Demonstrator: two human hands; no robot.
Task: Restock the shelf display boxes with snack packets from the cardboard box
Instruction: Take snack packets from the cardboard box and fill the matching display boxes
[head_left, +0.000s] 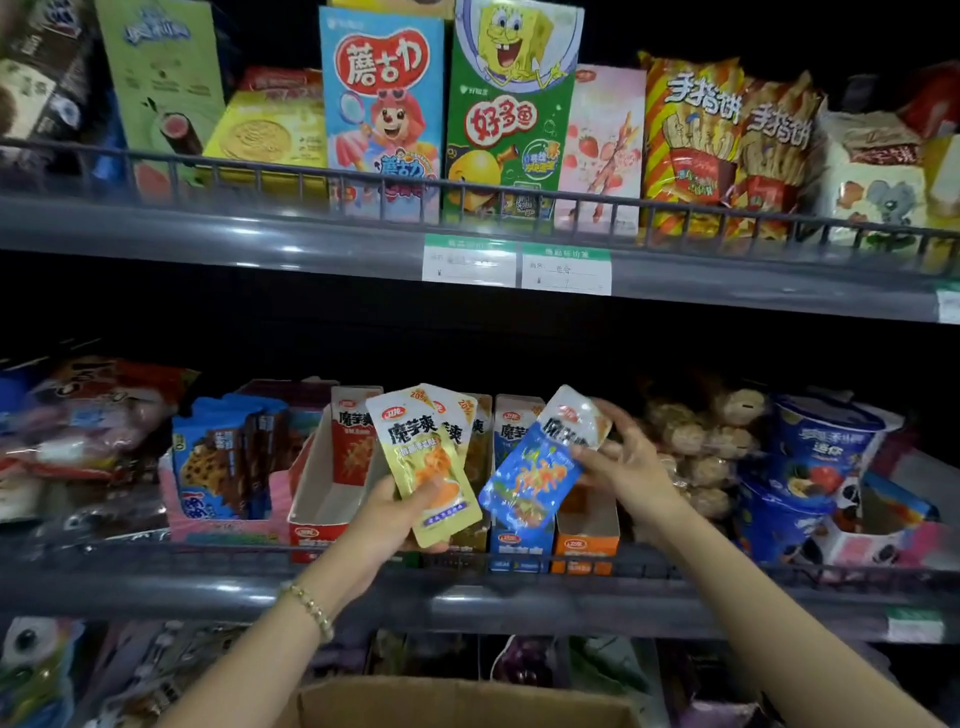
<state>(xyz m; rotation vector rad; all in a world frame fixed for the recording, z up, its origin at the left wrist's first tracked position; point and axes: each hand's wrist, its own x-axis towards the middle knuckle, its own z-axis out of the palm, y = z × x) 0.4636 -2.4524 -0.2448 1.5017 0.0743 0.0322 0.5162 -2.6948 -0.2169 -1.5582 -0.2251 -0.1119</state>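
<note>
The right hand (628, 467) pinches a blue packet (530, 470), tilted top-rightward, directly above the blue display box (517, 543) on the shelf (208, 587), while the left hand (395, 517) grips gold packets (428, 452) alongside.

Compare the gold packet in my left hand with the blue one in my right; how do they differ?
Colour: the gold packet is gold with an orange picture; the blue packet has a white top. Tilt: the gold packet's top leans left, the blue packet's right. Number: the left hand fans the gold packet with another behind; the right hand holds the blue packet alone. Both show the same red logo.
</note>
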